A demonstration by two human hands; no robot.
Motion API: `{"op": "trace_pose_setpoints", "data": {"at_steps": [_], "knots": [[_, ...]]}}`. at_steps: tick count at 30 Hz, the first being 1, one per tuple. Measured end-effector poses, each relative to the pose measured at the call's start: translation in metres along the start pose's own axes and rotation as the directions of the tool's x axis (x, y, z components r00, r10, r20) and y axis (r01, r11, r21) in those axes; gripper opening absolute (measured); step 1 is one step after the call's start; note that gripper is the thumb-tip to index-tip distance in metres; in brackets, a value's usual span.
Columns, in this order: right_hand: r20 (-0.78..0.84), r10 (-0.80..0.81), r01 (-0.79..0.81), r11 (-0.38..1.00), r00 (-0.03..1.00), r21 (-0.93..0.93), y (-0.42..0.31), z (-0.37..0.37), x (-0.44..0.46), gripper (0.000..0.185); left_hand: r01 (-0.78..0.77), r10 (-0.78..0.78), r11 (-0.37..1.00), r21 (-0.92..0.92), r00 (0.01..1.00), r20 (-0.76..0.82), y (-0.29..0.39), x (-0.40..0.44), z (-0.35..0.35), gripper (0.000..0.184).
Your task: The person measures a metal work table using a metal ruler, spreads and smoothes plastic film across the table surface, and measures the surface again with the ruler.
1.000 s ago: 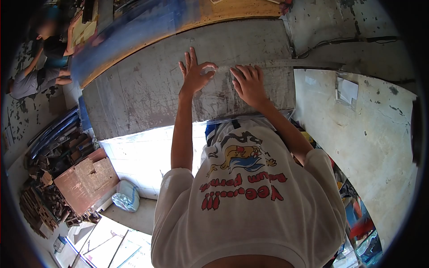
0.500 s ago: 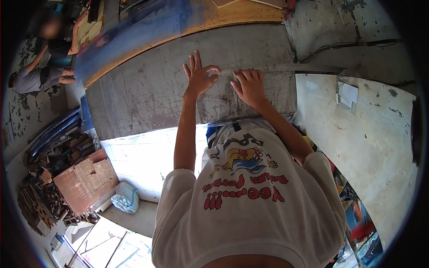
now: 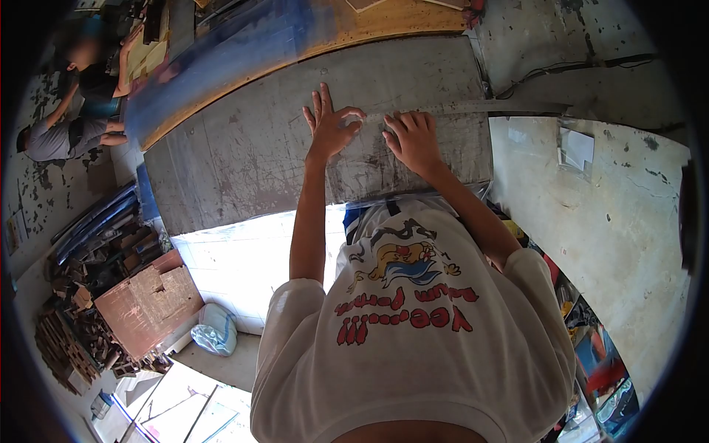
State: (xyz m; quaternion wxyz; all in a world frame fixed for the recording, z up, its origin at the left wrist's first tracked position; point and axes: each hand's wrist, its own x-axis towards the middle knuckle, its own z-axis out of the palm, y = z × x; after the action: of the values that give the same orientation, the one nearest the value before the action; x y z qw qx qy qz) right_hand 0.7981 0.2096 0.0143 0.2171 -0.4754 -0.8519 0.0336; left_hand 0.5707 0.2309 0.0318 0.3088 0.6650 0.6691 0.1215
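Note:
A long thin metal ruler (image 3: 509, 108) lies along the worn grey board (image 3: 244, 148) and extends past its right edge. My left hand (image 3: 330, 131) is at the ruler's left end, thumb and index finger curled together in a pinch and the other fingers stretched out; what the pinch holds is too small to make out. Just to the right, my right hand (image 3: 413, 142) rests palm down over the ruler, its fingers slightly bent and spread, with fingertips at the ruler's edge.
Behind the board runs a wooden table edge (image 3: 369, 26) with blue sheeting. A person (image 3: 70, 136) is at the upper left. Scrap wood (image 3: 70, 347), a brown box (image 3: 151, 306) and a plastic bag (image 3: 216, 328) are lower left. A pale panel (image 3: 583, 214) stands at right.
The view has shifted slightly. Both hands keep nearly the same pose and place on the board, and the ruler shows no clear movement against it.

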Motion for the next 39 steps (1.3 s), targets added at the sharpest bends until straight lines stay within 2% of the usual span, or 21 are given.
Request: {"op": "trace_pose_setpoints", "data": {"at_steps": [7,13,21,25,31,39], "knots": [[-0.039,-0.018,0.019,1.0,0.999,0.003,-0.003,0.001,-0.001,0.03,-0.005,0.005,1.0,-0.008,1.0,-0.001,-0.002,0.0,0.0,0.018],[-0.004,-0.029,0.029,0.999,1.0,-0.016,-0.006,0.004,-0.001,0.037,0.006,-0.006,1.0,0.008,1.0,-0.008,0.0,0.0,0.0,0.019],[0.127,-0.018,0.031,0.994,0.992,-0.103,-0.021,-0.007,0.006,0.052,-0.018,0.016,0.998,-0.056,0.999,-0.037,-0.002,0.0,0.002,0.026],[0.157,-0.015,0.038,0.989,0.987,-0.14,-0.024,-0.007,0.007,0.055,-0.014,0.014,1.0,0.007,1.0,-0.008,-0.001,-0.001,0.0,0.028],[0.13,-0.009,0.025,0.993,0.992,-0.115,-0.022,-0.005,0.005,0.058,-0.012,0.012,1.0,0.013,1.0,-0.001,-0.005,0.001,0.003,0.026],[0.114,0.0,0.012,0.995,0.994,-0.104,-0.021,-0.003,0.004,0.054,-0.006,0.006,1.0,0.012,1.0,-0.007,-0.004,0.0,0.002,0.024]]}}
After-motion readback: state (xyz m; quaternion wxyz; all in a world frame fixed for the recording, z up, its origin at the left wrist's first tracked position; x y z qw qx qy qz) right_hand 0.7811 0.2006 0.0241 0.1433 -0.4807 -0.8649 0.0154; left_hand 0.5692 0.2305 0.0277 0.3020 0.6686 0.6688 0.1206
